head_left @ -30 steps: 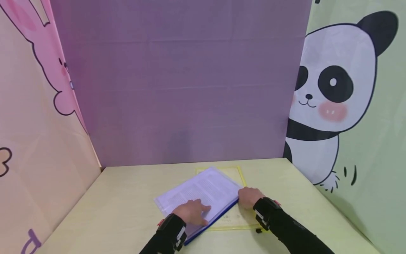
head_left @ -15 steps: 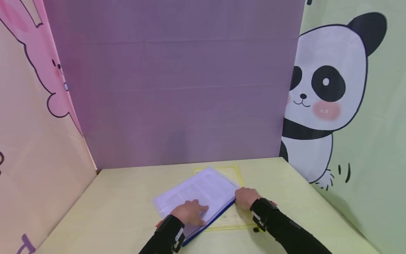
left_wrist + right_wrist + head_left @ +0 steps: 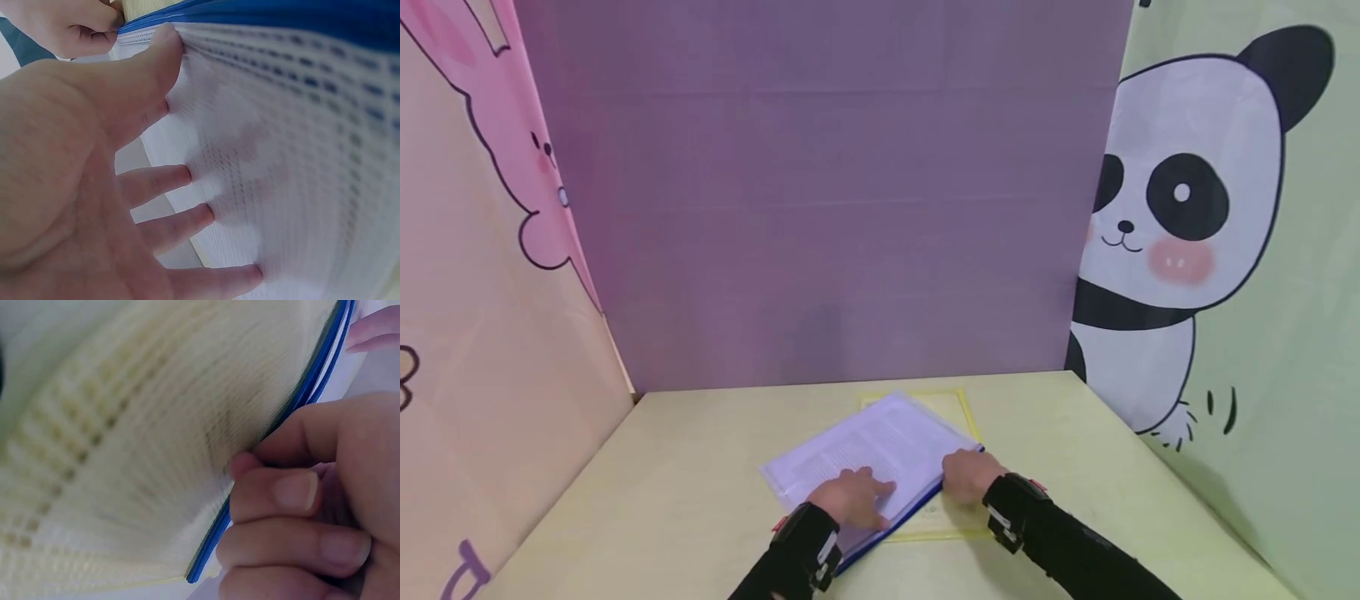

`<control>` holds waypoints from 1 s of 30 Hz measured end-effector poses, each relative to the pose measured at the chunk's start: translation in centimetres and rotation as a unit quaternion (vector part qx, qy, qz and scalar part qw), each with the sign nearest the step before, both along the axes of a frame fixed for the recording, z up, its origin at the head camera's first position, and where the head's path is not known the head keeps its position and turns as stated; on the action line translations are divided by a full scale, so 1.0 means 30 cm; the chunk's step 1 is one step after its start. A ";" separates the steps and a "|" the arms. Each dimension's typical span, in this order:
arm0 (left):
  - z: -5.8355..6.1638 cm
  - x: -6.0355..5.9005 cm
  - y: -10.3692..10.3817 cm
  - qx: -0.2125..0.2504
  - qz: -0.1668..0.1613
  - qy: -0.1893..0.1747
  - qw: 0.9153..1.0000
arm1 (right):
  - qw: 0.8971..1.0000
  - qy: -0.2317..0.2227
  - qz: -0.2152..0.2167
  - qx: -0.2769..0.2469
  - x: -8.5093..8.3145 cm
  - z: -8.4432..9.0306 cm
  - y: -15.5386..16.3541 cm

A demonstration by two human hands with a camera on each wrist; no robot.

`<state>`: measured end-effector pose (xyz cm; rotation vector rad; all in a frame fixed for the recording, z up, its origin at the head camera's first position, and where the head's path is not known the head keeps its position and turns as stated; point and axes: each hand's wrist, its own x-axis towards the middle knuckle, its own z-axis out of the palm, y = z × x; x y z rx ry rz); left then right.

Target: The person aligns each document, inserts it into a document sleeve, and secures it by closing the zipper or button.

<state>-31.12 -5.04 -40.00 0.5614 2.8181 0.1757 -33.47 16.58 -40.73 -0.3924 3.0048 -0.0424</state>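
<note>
A clear mesh zip pouch [image 3: 880,450] holding printed paper lies slanted on the table, its blue zip edge [image 3: 913,508] toward me. My left hand [image 3: 852,498] rests on its top; in the left wrist view, the straight fingertips [image 3: 240,279] press the mesh and the thumb touches it just below the blue edge. My right hand [image 3: 970,477] pinches the blue edge between thumb and index finger, other fingers curled in, as the right wrist view shows. Any zip slider is hidden in that pinch. Two blue strips stand slightly apart above the fingers [image 3: 284,490].
Partly under the blue-edged pouch lies a flat yellow-bordered pouch [image 3: 966,412]. The pale table [image 3: 700,500] ends at a purple backdrop [image 3: 850,208]. Printed side walls stand left and right, one with a panda [image 3: 1195,192].
My right hand has slid left and toward me along the blue edge, uncovering the edge's far right end. My left hand stays on the pouch, which keeps its place.
</note>
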 end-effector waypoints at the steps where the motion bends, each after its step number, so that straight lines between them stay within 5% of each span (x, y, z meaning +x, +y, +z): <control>1: -0.001 0.001 0.000 0.000 0.000 0.000 1.000 | 1.000 -0.001 0.000 0.000 0.003 0.000 -0.003; 30: 0.002 0.003 0.018 -0.026 0.013 0.002 1.000 | 1.000 0.012 0.026 0.002 0.035 -0.021 -0.041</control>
